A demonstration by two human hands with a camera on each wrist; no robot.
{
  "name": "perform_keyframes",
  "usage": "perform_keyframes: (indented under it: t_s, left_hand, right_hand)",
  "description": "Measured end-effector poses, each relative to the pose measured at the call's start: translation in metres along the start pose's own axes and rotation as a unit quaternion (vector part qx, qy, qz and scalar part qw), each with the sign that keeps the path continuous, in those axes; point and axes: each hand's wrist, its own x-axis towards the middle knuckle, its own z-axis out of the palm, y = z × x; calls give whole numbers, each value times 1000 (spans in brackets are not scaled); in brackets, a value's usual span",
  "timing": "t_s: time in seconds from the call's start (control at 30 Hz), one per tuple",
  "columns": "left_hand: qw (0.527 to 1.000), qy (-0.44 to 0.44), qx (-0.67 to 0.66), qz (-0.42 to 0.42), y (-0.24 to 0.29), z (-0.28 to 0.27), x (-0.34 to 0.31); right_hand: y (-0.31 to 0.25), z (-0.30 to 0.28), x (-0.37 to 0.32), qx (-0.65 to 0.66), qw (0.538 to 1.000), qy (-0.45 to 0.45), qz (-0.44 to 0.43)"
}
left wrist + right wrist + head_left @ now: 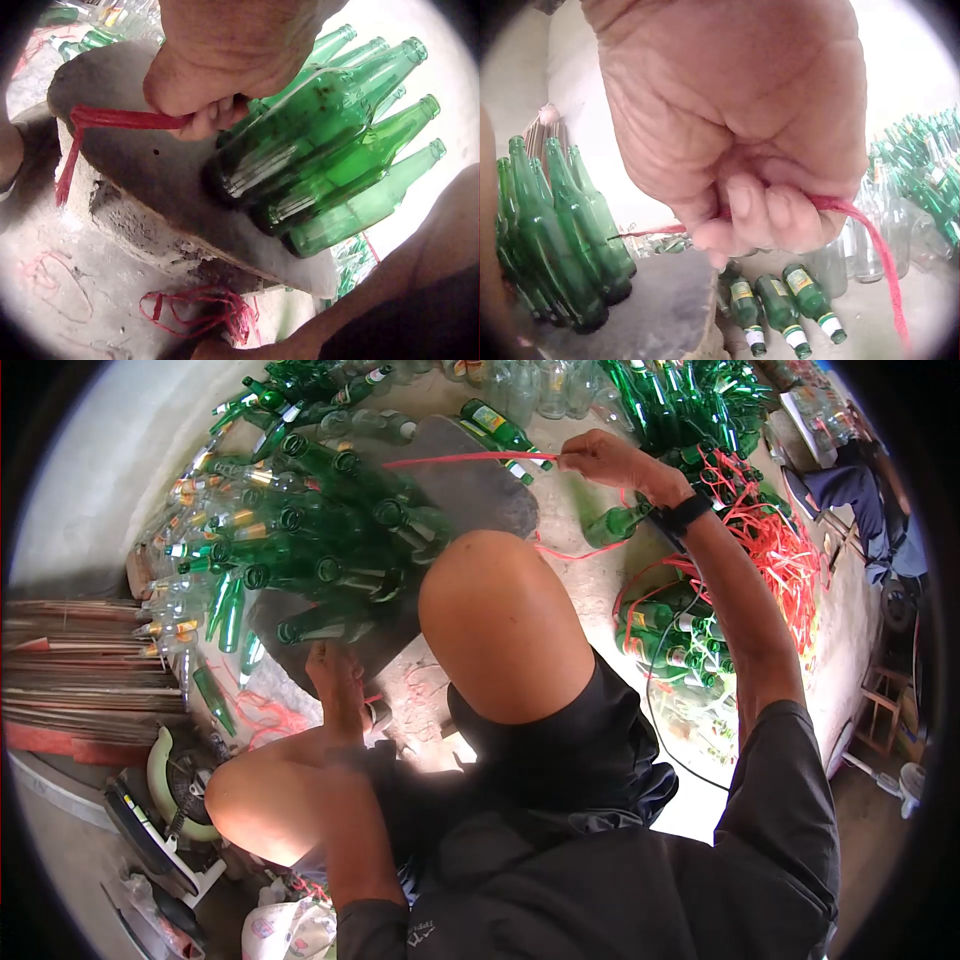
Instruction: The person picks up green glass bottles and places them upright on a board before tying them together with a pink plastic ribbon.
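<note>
A group of green glass bottles [335, 525] stands upright, packed close together, on a grey stone slab [485, 495]. My right hand [612, 464], held out past the slab's far right side, grips red plastic twine [465, 457] that runs straight back to the bottles. In the right wrist view the fingers [780, 214] curl round that twine, and its loose part [885, 262] hangs down on the other side. Low beside the bottles, my left hand [232, 56] pinches another length of red twine [131, 118], whose end droops over the slab's edge.
A tangled heap of red twine [775, 560] lies at the right. Green bottles [670, 630] lie near it, and more crowd the back right [690, 405]. Labelled bottles [780, 304] lie beyond the slab. Stacked wooden strips [90, 670] are at the left, and a cable [655, 690] crosses the floor.
</note>
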Motion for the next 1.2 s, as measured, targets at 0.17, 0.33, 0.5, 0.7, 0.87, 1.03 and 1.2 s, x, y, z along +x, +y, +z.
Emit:
perform_keyframes:
  t_s: [0.17, 0.33, 0.5, 0.7, 0.87, 1.03, 1.2]
  left_hand:
    - [1000, -11, -14, 1, -1, 1, 0]
    - [999, -33, -12, 4, -4, -6, 5]
    - [1000, -22, -7, -6, -4, -4, 4]
    - [999, -9, -40, -2, -12, -3, 3]
    - [998, -46, -39, -27, -14, -1, -5]
    - [998, -49, 20, -32, -20, 6, -18]
    - [998, -34, -42, -18, -20, 22, -34]
  right_hand:
    - [9, -5, -23, 26, 999, 10, 43]
    - [19, -12, -41, -15, 997, 28, 71]
    - [18, -7, -59, -23, 993, 57, 96]
    - [9, 33, -76, 0, 996, 64, 56]
    - [4, 78, -84, 42, 996, 47, 56]
    - [-49, 88, -101, 138, 988, 45, 56]
    - [-73, 81, -121, 146, 985, 87, -38]
